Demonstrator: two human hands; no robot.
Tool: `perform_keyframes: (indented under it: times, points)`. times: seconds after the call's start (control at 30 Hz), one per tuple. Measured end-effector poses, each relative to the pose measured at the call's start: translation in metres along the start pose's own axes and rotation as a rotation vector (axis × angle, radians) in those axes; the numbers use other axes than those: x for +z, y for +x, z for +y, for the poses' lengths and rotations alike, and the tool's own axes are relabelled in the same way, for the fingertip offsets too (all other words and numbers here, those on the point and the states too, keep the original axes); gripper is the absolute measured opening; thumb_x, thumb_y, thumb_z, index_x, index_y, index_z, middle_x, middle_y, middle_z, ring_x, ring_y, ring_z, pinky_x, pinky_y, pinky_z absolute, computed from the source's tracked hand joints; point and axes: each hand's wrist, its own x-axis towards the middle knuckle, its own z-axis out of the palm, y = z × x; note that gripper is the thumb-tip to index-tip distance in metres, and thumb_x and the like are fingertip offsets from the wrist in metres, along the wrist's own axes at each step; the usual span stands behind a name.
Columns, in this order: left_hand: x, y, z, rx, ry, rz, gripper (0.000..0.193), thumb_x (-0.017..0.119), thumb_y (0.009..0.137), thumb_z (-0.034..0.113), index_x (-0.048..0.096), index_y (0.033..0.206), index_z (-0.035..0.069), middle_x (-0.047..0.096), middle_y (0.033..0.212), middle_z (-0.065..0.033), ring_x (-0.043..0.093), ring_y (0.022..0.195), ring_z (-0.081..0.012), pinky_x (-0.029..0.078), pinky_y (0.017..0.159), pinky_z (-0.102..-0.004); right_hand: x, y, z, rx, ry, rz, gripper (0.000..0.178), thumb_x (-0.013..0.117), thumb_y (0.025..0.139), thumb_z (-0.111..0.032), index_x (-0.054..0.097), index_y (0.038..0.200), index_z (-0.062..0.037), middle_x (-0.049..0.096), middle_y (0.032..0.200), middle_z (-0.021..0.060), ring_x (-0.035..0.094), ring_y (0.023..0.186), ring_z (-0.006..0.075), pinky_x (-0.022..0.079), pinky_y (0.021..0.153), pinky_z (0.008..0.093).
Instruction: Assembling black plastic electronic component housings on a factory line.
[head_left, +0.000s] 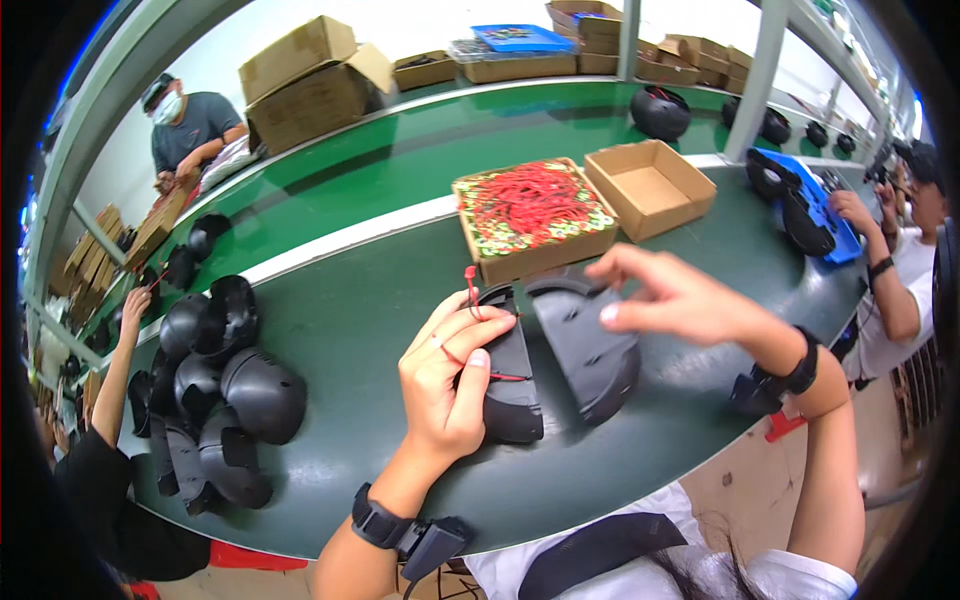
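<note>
My left hand point(445, 375) is closed around a black half-round plastic shell point(515, 405), its flat open side turned to the right. A thin wire with a red connector point(471, 272) sticks up by my fingers, and a short red wire point(510, 378) crosses the shell lower down. Just right of it, a second black half-round shell point(585, 350) lies on the green bench with its hollow side up. Over that shell's upper right edge hovers my right hand point(680, 295), thumb and fingers apart, with nothing visible between them.
Beyond my hands stand a cardboard box point(545, 255) full of red wires and an open carton point(670, 212). Black shells point(262, 395) are piled at left, near another person's arm point(112, 370). At right, a person works by a blue tray point(845, 235). A green conveyor point(400, 135) runs behind.
</note>
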Motion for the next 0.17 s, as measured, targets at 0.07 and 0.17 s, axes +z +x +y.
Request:
perform_keyframes:
  times: [0.07, 0.17]
  points:
    - [0.010, 0.000, 0.006, 0.018, -0.046, -0.050, 0.035, 0.046, 0.084, 0.015, 0.068, 0.097, -0.008, 0.068, 0.096, -0.0197, 0.061, 0.104, -0.0363, 0.037, 0.105, -0.0509, 0.021, -0.012, 0.023, 0.139, 0.129, 0.042, 0.052, 0.069, 0.087, -0.040, 0.049, 0.108, 0.0039, 0.057, 0.090, 0.0103, 0.058, 0.075, 0.0145, 0.050, 0.068, 0.0300]
    - [0.012, -0.003, 0.011, 0.004, -0.074, -0.108, 0.037, 0.046, 0.085, 0.020, 0.068, 0.100, -0.007, 0.068, 0.097, -0.0201, 0.061, 0.105, -0.0368, 0.036, 0.105, -0.0520, 0.035, -0.020, 0.029, 0.156, 0.265, 0.001, 0.050, 0.071, 0.086, -0.039, 0.047, 0.105, 0.0003, 0.056, 0.091, 0.0100, 0.057, 0.084, 0.0143, 0.050, 0.075, 0.0314]
